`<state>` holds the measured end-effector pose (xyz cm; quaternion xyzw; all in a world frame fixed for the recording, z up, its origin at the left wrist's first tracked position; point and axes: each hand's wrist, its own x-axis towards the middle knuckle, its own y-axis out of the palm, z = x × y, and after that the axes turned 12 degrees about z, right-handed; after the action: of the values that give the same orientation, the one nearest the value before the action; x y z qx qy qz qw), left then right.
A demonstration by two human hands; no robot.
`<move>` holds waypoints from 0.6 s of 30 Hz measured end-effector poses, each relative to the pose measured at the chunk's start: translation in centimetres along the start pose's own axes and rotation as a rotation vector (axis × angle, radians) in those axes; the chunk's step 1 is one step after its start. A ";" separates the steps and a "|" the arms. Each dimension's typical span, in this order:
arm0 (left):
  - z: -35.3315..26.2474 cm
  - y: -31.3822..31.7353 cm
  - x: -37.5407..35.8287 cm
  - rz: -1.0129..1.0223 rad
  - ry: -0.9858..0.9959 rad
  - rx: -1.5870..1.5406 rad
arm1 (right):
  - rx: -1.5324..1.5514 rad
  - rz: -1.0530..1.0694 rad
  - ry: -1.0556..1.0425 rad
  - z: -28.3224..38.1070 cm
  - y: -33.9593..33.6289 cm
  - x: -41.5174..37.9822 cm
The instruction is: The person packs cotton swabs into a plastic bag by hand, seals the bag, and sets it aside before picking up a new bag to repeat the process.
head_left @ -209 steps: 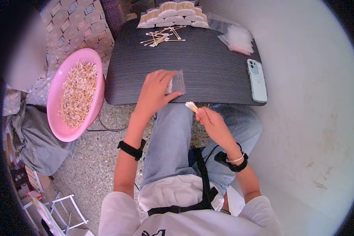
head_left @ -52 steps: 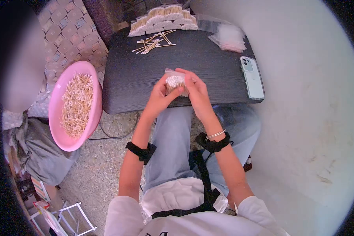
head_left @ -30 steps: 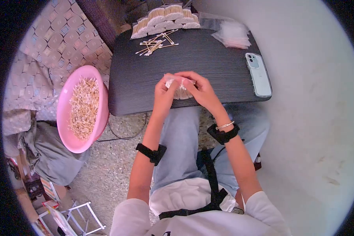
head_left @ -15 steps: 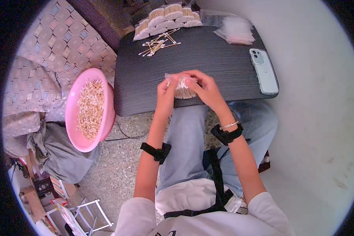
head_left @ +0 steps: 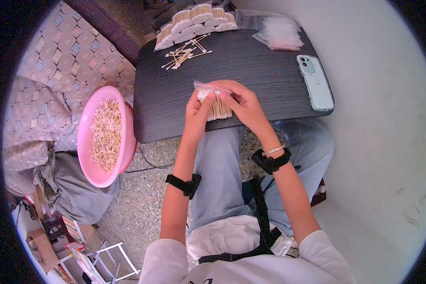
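Clear, thin plastic bag [head_left: 217, 110] of slender cotton swabs, pinched between both hands [head_left: 198, 110] at its top.

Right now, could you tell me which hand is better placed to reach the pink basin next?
Probably the left hand: the pink basin sits left of the table. Both hold the bag of swabs, so the right hand would need to keep it.

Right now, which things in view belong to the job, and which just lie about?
Likely the job:
bag of swabs held in left hand and right hand
basin of swabs
loose swabs
stacked filled bags
flat clear bags

Likely lying about:
phone
grey cloth
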<state>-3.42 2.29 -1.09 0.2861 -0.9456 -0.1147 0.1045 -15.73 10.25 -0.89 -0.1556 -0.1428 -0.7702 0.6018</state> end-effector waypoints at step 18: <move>-0.4 0.6 0.1 -0.036 0.021 0.017 | -0.047 -0.061 0.028 0.0 -0.2 0.0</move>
<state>-3.69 2.64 -0.54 0.3052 -0.9401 -0.1054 0.1096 -15.95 10.29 -0.90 -0.1544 -0.1211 -0.7935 0.5761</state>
